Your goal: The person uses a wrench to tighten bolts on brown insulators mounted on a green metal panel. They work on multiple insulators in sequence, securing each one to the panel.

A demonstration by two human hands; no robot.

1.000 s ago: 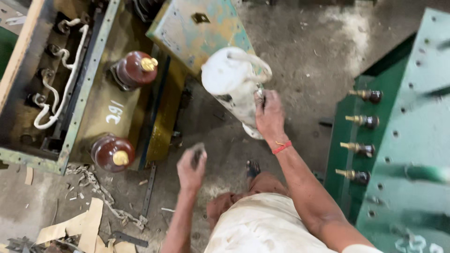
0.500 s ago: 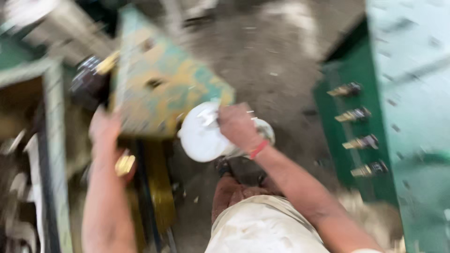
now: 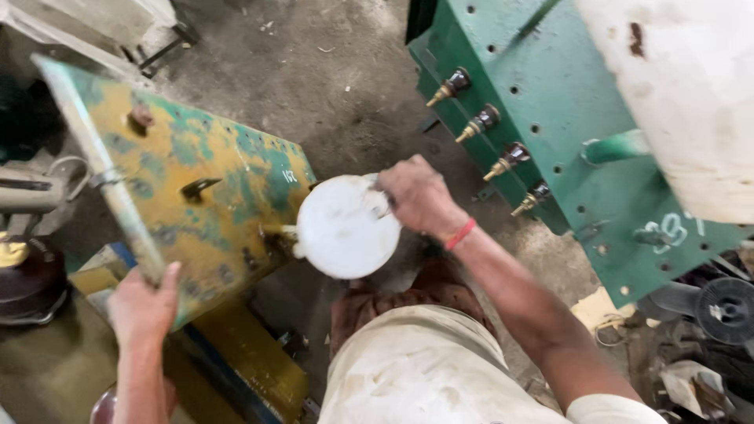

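My right hand (image 3: 419, 196), with a red thread at the wrist, grips the handle of a white plastic jug (image 3: 345, 226). The jug is tipped on its side, its spout against the face of a worn yellow-and-green metal tank (image 3: 208, 196). My left hand (image 3: 144, 302) clasps the tank's near top edge at the lower left. My knees and light trousers fill the bottom centre, below the jug.
A green transformer tank (image 3: 585, 149) with several brown bushings (image 3: 483, 120) stands at the right. A white rounded body (image 3: 679, 94) fills the top right. A brown insulator (image 3: 27, 279) sits at the far left. Dirty concrete floor (image 3: 345, 86) lies behind; a wire spool (image 3: 726, 310) at lower right.
My left hand went from hanging free in the air to gripping the tank's edge. The right hand tipped the white jug over against the tank. The view swung right.
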